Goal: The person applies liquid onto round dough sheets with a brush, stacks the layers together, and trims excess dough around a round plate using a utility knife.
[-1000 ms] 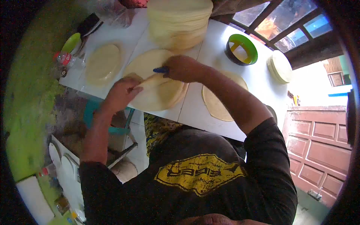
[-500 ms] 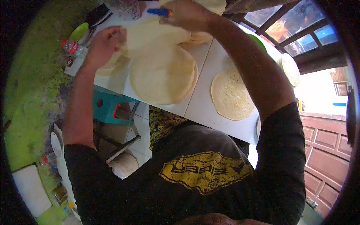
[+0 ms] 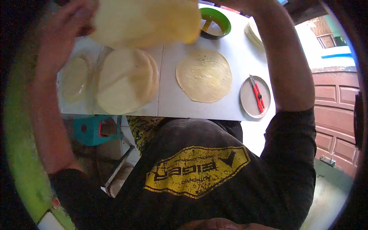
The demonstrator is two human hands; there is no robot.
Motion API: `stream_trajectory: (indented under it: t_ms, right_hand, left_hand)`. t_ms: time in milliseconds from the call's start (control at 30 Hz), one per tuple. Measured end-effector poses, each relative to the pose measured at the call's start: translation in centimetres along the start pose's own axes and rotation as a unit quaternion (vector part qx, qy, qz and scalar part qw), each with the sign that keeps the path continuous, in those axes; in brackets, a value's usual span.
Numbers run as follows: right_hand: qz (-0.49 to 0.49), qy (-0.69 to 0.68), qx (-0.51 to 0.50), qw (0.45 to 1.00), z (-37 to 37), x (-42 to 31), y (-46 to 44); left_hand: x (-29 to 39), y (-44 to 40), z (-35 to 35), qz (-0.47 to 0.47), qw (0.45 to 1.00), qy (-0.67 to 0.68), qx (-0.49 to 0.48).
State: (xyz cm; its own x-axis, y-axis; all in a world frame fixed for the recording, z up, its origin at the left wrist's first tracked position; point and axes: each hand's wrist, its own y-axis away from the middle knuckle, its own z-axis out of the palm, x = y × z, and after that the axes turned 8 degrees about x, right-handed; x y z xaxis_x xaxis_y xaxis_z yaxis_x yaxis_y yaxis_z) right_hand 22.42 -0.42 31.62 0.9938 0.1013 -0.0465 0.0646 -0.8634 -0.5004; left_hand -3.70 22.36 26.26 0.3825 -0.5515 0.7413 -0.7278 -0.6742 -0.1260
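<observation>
A thin, pale round sheet of dough (image 3: 145,21) is lifted above the table, blurred by motion. My left hand (image 3: 78,19) is closed on its left edge. My right hand (image 3: 237,4) is at the top border, beyond the sheet's right side; its fingers are cut off from view. Beneath the raised sheet lies a stack of similar dough rounds (image 3: 124,82). A single round with a shiny, speckled top (image 3: 205,76) lies to the right of the stack.
A green bowl (image 3: 220,19) holding yellowish liquid stands behind the single round. At the right, a plate (image 3: 248,109) carries a red-handled cutter (image 3: 257,94). A clear-looking dish (image 3: 74,78) sits at the left, and a teal stool (image 3: 86,132) is below the table (image 3: 172,109).
The view has swung right, bringing the green bowl and plate with the cutter into sight. The dough sheet is still held up at the left hand; the blue handle by my right hand is out of view.
</observation>
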Motion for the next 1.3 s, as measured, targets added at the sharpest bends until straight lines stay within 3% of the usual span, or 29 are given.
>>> stream_trajectory:
  t_ms: [67,100,133,233,300,333,433,500,600,767,900,1100,1300]
  right_hand:
    - [0.158,-0.029,-0.115,0.98,-1.6,0.0,3.2]
    - [0.178,0.017,-0.135,0.975,0.8,2.5,4.8]
    - [0.181,0.017,-0.133,0.974,0.4,3.0,6.7]
    - [0.34,-0.098,-0.133,0.926,-1.9,2.3,9.5]
    - [0.311,-0.067,-0.108,0.942,-0.4,4.2,13.7]
    - [0.272,-0.034,-0.082,0.958,1.0,4.8,16.6]
    - [0.288,-0.056,-0.086,0.952,4.3,3.1,23.6]
    - [0.266,-0.063,-0.128,0.953,6.7,1.5,27.2]
    - [0.272,-0.087,-0.213,0.934,9.9,-0.6,30.4]
    - [0.247,-0.067,-0.176,0.95,11.1,-2.9,31.9]
    - [0.217,-0.073,-0.146,0.962,10.9,-3.6,31.8]
    - [0.21,-0.075,-0.191,0.956,10.9,-3.9,31.1]
    - [0.269,-0.118,-0.243,0.924,10.7,-3.1,30.1]
  left_hand:
    - [1.2,-1.3,4.5,0.028,0.998,0.039,-0.032]
    - [1.4,-1.7,7.4,0.055,0.994,0.079,-0.045]
    - [1.6,-2.1,10.3,0.082,0.988,0.119,-0.059]
    - [2.9,-2.6,16.0,0.055,0.967,0.209,-0.133]
    - [7.5,1.5,18.5,0.214,0.977,0.004,-0.011]
    - [6.4,2.6,20.4,0.268,0.963,0.017,0.009]
    - [1.3,6.4,26.9,0.408,0.912,0.022,0.035]
    - [-0.6,9.5,29.5,0.345,0.936,0.057,-0.027]
    - [-3.3,11.7,31.6,0.333,0.941,0.036,-0.057]
    - [-4.0,12.6,30.6,0.315,0.943,0.0,-0.108]
    - [-4.2,12.9,30.3,0.357,0.932,0.002,-0.058]
    - [-4.6,13.4,30.1,0.356,0.931,0.008,-0.079]
    - [-5.5,13.6,30.0,0.363,0.924,0.005,-0.119]
